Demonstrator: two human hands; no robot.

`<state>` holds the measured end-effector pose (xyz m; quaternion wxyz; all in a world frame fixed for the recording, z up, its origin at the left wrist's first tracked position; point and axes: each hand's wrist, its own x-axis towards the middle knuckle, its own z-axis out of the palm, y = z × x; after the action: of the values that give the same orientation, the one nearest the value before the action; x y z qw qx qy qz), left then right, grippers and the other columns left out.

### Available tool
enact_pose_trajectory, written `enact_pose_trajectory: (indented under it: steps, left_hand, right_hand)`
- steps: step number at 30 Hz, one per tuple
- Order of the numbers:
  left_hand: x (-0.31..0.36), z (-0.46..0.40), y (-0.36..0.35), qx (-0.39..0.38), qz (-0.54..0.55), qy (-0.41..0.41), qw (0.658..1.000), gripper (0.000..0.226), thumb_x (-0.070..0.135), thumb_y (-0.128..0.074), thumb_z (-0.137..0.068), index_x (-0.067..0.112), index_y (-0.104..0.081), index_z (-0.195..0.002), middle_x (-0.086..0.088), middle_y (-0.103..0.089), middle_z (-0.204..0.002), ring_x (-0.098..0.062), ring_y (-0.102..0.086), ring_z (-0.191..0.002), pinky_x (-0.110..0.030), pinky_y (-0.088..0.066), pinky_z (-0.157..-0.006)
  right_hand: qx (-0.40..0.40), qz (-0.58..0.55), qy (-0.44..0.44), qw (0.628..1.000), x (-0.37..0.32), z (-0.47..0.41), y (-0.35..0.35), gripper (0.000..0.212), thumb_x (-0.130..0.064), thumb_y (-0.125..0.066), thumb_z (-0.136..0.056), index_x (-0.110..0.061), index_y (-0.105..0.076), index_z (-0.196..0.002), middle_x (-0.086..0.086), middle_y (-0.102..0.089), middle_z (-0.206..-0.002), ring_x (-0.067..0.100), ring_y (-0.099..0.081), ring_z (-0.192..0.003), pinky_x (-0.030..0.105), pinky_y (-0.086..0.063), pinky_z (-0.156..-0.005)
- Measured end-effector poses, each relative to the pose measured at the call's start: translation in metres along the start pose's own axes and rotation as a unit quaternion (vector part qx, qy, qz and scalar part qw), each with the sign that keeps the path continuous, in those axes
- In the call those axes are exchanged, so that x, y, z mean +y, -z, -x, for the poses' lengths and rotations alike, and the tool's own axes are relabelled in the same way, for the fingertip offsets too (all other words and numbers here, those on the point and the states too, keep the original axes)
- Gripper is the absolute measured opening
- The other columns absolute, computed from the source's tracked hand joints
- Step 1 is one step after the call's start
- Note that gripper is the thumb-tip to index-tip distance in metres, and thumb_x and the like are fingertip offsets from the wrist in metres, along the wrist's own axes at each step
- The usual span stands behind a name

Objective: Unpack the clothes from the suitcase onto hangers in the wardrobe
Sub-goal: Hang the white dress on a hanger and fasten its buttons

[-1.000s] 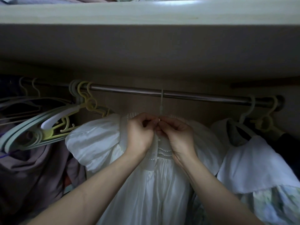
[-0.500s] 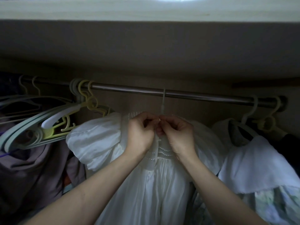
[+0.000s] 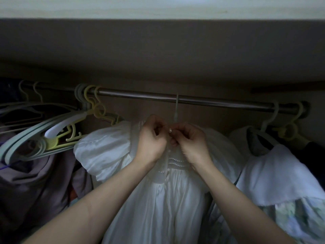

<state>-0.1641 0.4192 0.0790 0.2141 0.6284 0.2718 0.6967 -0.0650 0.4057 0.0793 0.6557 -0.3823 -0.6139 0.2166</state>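
A white dress (image 3: 109, 152) with puffed sleeves and a beaded yoke hangs in the middle of the wardrobe. Its pale hanger hook (image 3: 176, 107) is over the metal rail (image 3: 219, 102). My left hand (image 3: 152, 140) pinches the neckline fabric just left of the hook's base. My right hand (image 3: 190, 140) pinches the fabric on the other side, fingertips meeting at the small top button. The hanger's arms are hidden inside the dress. No suitcase is in view.
A bunch of bare pastel hangers (image 3: 52, 136) hangs tilted at the left, above mauve clothing (image 3: 35, 182). At the right hang a white-collared garment (image 3: 281, 178) and dark clothes. A wooden shelf (image 3: 158, 9) runs overhead.
My hands have stayed at the dress's neckline with only small finger movements. The view has dipped slightly.
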Motion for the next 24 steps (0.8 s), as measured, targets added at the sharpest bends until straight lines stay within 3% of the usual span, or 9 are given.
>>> enact_pose_trajectory:
  steps: [2,5,8,11,14,17,19,21,24]
  left_hand:
    - [0.000,-0.003,0.003,-0.025,0.000,-0.004,1.000,0.032,-0.013,-0.053,-0.079,0.017,-0.044,-0.075,0.002,-0.047,-0.066,0.003,-0.045,-0.056,-0.009,-0.035,-0.055]
    - [-0.009,-0.013,0.012,-0.109,-0.124,-0.032,0.986,0.027,-0.002,-0.060,-0.081,0.020,-0.046,-0.077,0.007,-0.049,-0.064,0.004,-0.047,-0.056,-0.012,-0.034,-0.054]
    - [-0.022,-0.020,0.023,-0.152,-0.155,-0.005,0.976,0.034,0.000,-0.062,-0.082,0.029,-0.047,-0.072,0.009,-0.051,-0.066,-0.002,-0.048,-0.062,-0.023,-0.036,-0.061]
    - [-0.025,-0.021,0.028,-0.173,-0.161,-0.014,0.972,0.038,-0.007,-0.058,-0.081,0.028,-0.045,-0.074,0.007,-0.051,-0.068,-0.005,-0.049,-0.065,-0.018,-0.037,-0.060]
    - [-0.022,-0.023,0.028,-0.196,-0.225,-0.063,0.952,0.027,-0.005,-0.059,-0.080,0.018,-0.044,-0.083,0.003,-0.051,-0.072,-0.009,-0.049,-0.067,-0.015,-0.033,-0.058]
    - [-0.019,-0.024,0.031,-0.212,-0.273,-0.121,0.930,0.018,-0.002,-0.055,-0.081,0.014,-0.049,-0.084,-0.003,-0.052,-0.077,-0.027,-0.054,-0.074,-0.027,-0.033,-0.061]
    - [-0.021,-0.019,0.037,-0.201,-0.343,-0.212,0.893,0.017,0.001,-0.046,-0.077,0.012,-0.056,-0.087,-0.008,-0.056,-0.085,-0.031,-0.057,-0.075,-0.028,-0.042,-0.058]
    - [-0.024,-0.010,0.043,-0.221,-0.440,-0.301,0.817,0.033,0.006,-0.038,-0.068,0.017,-0.057,-0.093,-0.008,-0.059,-0.091,-0.028,-0.060,-0.070,-0.027,-0.045,-0.043]
    - [-0.037,0.005,0.047,-0.297,-0.508,-0.373,0.717,0.042,0.007,-0.047,-0.060,0.017,-0.059,-0.098,-0.002,-0.060,-0.093,-0.019,-0.059,-0.061,-0.018,-0.028,-0.033]
  right_hand:
    - [-0.011,-0.058,-0.025,0.998,0.001,-0.003,0.004,0.022,0.011,-0.054,-0.083,-0.009,-0.058,-0.075,-0.005,-0.055,-0.047,0.001,-0.045,-0.041,0.013,-0.038,-0.045]
    - [-0.014,-0.117,-0.033,0.992,0.002,-0.006,0.014,0.031,0.017,-0.049,-0.084,-0.014,-0.051,-0.082,-0.005,-0.061,-0.055,0.003,-0.047,-0.041,0.013,-0.038,-0.045]
    - [0.015,0.166,0.125,0.978,0.013,-0.001,0.026,0.027,0.003,-0.046,-0.084,-0.023,-0.054,-0.083,-0.005,-0.060,-0.077,0.005,-0.055,-0.064,0.013,-0.042,-0.061]
    - [-0.168,0.381,0.250,0.874,0.017,0.014,0.024,0.034,-0.010,-0.034,-0.076,-0.023,-0.058,-0.096,-0.001,-0.062,-0.103,0.023,-0.062,-0.086,0.030,-0.050,-0.071]
    - [-0.272,0.616,0.254,0.694,0.014,0.013,0.016,0.045,-0.009,-0.027,-0.085,-0.016,-0.043,-0.127,0.004,-0.043,-0.136,0.031,-0.057,-0.105,0.038,-0.045,-0.073]
    - [-0.276,0.664,0.255,0.646,0.015,0.004,0.015,0.041,-0.011,-0.023,-0.093,-0.011,-0.038,-0.131,0.009,-0.042,-0.133,0.029,-0.050,-0.113,0.038,-0.045,-0.082]
    - [-0.288,0.634,0.240,0.676,0.023,-0.003,0.022,0.037,-0.003,-0.039,-0.091,-0.012,-0.046,-0.127,0.009,-0.046,-0.129,0.028,-0.049,-0.115,0.038,-0.046,-0.088]
    - [-0.275,0.540,0.213,0.766,0.027,-0.004,0.027,0.031,-0.003,-0.049,-0.089,-0.012,-0.056,-0.118,0.009,-0.055,-0.121,0.026,-0.054,-0.110,0.034,-0.046,-0.087]
    - [-0.231,0.413,0.159,0.866,0.024,0.000,0.035,0.020,-0.001,-0.057,-0.084,-0.009,-0.062,-0.101,0.000,-0.065,-0.095,0.008,-0.060,-0.088,0.014,-0.040,-0.073]
